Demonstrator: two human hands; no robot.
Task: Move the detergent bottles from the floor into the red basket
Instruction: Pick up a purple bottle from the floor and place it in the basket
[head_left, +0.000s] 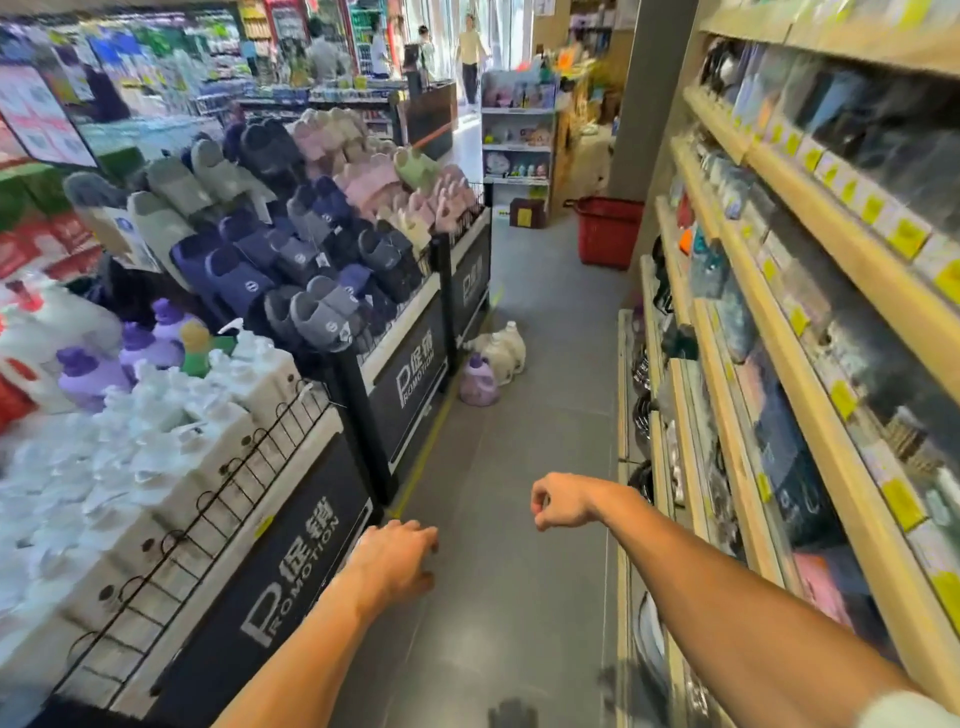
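Observation:
Several detergent bottles stand on the grey floor beside the promotion bins partway down the aisle: a purple bottle (479, 383) in front and cream-white bottles (505, 353) behind it. The red basket (608, 231) sits on the floor farther along, next to the right shelving. My left hand (400, 561) reaches forward low, fingers loosely curled and holding nothing. My right hand (561, 501) is held out ahead with its fingers curled in, empty. Both hands are well short of the bottles.
Black promotion bins (410, 384) with slippers and white packs line the left side of the aisle. Wooden shelves (737, 322) of goods run along the right. A grey pillar (649, 93) stands behind the basket. People stand at the far end.

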